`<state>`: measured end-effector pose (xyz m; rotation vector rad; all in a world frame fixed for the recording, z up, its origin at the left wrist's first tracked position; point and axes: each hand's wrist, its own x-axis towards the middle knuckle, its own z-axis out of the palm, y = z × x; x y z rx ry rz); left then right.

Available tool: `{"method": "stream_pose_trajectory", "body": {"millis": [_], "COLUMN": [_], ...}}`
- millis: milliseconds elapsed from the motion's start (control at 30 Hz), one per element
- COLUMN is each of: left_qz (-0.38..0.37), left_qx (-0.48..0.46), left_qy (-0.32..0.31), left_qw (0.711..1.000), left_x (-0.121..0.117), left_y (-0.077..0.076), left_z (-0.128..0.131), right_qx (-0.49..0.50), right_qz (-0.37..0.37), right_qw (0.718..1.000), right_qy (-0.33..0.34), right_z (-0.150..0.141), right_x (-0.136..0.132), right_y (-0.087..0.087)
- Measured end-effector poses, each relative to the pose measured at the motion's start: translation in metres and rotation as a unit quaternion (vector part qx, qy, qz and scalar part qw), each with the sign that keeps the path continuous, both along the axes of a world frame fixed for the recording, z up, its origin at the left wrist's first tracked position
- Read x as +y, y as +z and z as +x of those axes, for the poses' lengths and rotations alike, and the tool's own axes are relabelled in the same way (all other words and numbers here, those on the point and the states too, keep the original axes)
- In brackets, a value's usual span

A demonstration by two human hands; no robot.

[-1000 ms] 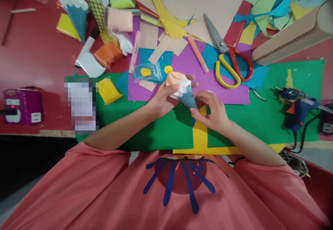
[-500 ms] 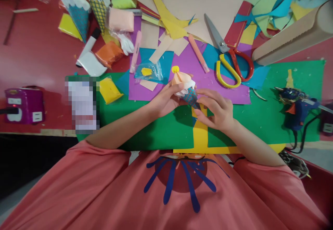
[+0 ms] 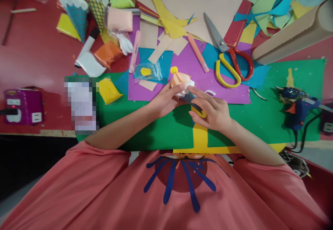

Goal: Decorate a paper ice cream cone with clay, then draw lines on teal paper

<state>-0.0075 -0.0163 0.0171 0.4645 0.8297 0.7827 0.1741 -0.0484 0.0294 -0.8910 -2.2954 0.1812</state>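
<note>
My left hand [image 3: 164,101] is closed around a small craft ice cream cone [image 3: 181,78], thumb on its front. The cone has a peach clay scoop, a white ruffled band and a blue patterned lower part, with a yellow ball [image 3: 174,70] on top. It tilts, tip toward the lower right. My right hand [image 3: 215,110] lies with fingers stretched over the blue part, fingertips at the white band and thumb held apart below. Those fingers hide much of the cone's lower half. Just beyond them a thin white strip [image 3: 210,92] shows on the purple paper.
Red-and-yellow scissors [image 3: 228,67] lie beyond my right hand; a blue glue gun [image 3: 299,110] rests at the right. Finished cones [image 3: 75,18] and clay packs [image 3: 108,54] sit at the upper left. A phone [image 3: 82,105], blurred out, is left of the yellow clay pack [image 3: 109,90].
My right hand has moved left and up along the cone, its fingertips going from the blue part to the white band. The left hand keeps its hold; the white strip has come into view.
</note>
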Motion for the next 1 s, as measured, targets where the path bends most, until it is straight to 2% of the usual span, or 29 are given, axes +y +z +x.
{"method": "stream_pose_trajectory", "body": {"millis": [733, 1000], "left_qz": [-0.033, -0.017], "left_qx": [0.003, -0.008], "left_qy": [0.015, 0.012], "left_qw": [0.999, 1.0], "left_x": [0.0005, 0.0004], "left_y": [0.0052, 0.0], "left_z": [0.0023, 0.0014], "right_qx": [0.003, -0.003], "right_qz": [-0.024, -0.033], "right_qw": [1.0, 0.999], "right_qy": [-0.01, -0.005], "right_z": [-0.001, -0.0002], "right_x": [-0.001, -0.0018], "right_y": [-0.0004, -0.0019]}}
